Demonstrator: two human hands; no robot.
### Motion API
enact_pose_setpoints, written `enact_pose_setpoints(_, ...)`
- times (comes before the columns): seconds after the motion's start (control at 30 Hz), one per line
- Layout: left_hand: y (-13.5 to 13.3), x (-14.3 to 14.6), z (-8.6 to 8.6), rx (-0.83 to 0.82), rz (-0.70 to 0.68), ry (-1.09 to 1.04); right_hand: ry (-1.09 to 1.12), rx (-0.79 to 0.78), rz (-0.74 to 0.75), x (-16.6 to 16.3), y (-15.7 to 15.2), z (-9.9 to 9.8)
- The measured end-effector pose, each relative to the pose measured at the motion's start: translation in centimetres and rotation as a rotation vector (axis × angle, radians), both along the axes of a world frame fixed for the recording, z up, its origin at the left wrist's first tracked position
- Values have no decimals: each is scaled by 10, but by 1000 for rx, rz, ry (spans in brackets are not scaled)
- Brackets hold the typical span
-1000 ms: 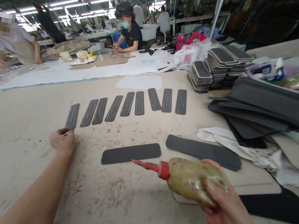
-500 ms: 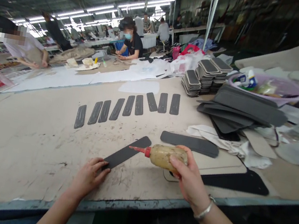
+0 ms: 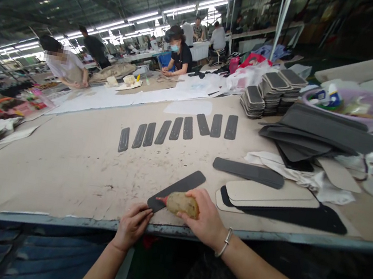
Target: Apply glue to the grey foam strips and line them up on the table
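Dark grey and smooth-faced, a long strip [image 3: 184, 184] lies slantwise near the front edge of the worktable [image 3: 75, 173], its near end to the left and its far end to the right. The left hand [image 3: 133, 226] has its fingers drawn together at that near end, apparently pinching the corner, though the underside of the grip is hidden. The right hand [image 3: 207, 217] is wrapped around a murky yellow bottle [image 3: 177, 203], tipped nearly level so that its red nozzle [image 3: 162, 199] points left over the strip's near end; whether the tip touches, I cannot tell.

Farther off, nine small dark pieces [image 3: 176, 128] stand in a loose row, several with shiny streaks that look like adhesive. Another long dark piece [image 3: 248, 172] lies to the right, well short of the far stacks [image 3: 276, 81].

Judging by those streaks, the step in hand is laying adhesive on the strip, about at its start, since no line shows on it. The next move calls for an even squeeze along its length, with the near corner held steady.
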State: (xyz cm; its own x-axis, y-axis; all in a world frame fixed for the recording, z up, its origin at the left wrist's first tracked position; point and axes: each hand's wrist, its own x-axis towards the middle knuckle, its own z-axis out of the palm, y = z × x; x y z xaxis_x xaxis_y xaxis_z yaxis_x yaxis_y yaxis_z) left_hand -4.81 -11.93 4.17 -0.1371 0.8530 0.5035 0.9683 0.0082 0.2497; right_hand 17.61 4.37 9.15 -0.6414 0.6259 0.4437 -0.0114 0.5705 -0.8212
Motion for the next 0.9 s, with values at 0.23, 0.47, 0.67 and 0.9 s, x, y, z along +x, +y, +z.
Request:
enact_pose_setpoints(0.23, 3, 2, -2, 14, -39, 7, -16, 83, 68, -11, -14, -12)
enact_pose_setpoints(0.47, 3, 2, -3, 13, -15, 9, -79, 141, 37, -14, -13, -13)
enact_pose_setpoints(0.67, 3, 1, -2, 12, -16, 8, -146, 162, -117, 4, 7, -5)
enact_pose_setpoints(0.9, 4, 0, -3, 29, -28, 10, -223, 151, -348, 29, 35, 0)
